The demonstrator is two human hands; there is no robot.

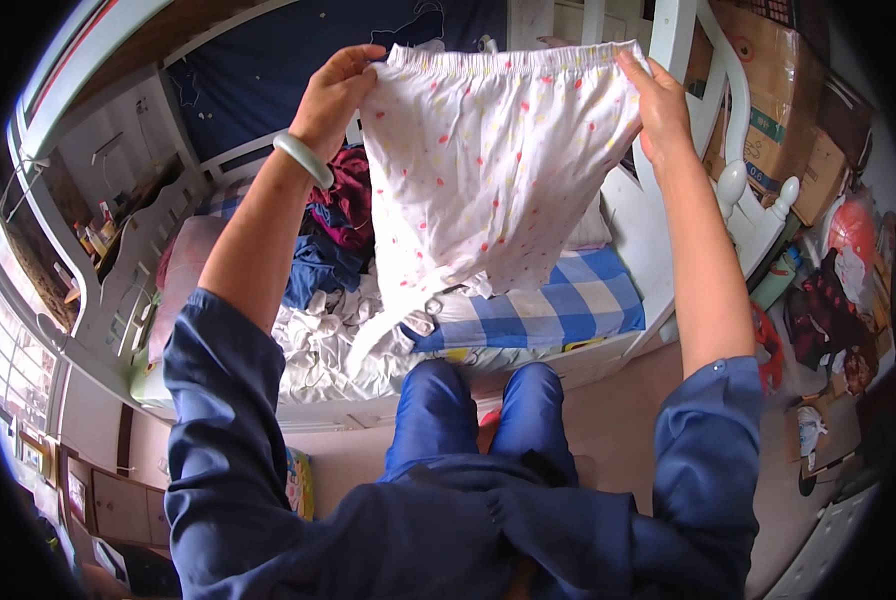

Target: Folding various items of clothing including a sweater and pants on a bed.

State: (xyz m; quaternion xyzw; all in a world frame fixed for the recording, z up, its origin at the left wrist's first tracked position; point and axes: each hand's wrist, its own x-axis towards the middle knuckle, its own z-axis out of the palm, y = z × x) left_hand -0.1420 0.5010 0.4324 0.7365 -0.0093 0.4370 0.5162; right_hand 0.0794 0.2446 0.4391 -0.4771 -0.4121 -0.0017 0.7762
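White pants with red and yellow dots (493, 165) hang stretched between my two hands, held up by their gathered elastic waistband. My left hand (337, 90) pinches the left end of the band, and a pale bangle (304, 160) circles that wrist. At the opposite end, my right hand (659, 105) grips the band with the thumb in front. The lower part of the cloth droops over the bed and its edge is blurred. Below it lie a heap of white clothes (320, 330), dark blue clothing (324, 270) and maroon clothing (350, 187).
A blue-and-white checked cloth (590, 292) covers part of the lower bunk. The white bed frame (677, 75) rises on the right, near stacked cardboard boxes (774, 97). A pink pillow (185, 277) lies at the bed's left end. My knees (436, 397) are close to the bed's edge.
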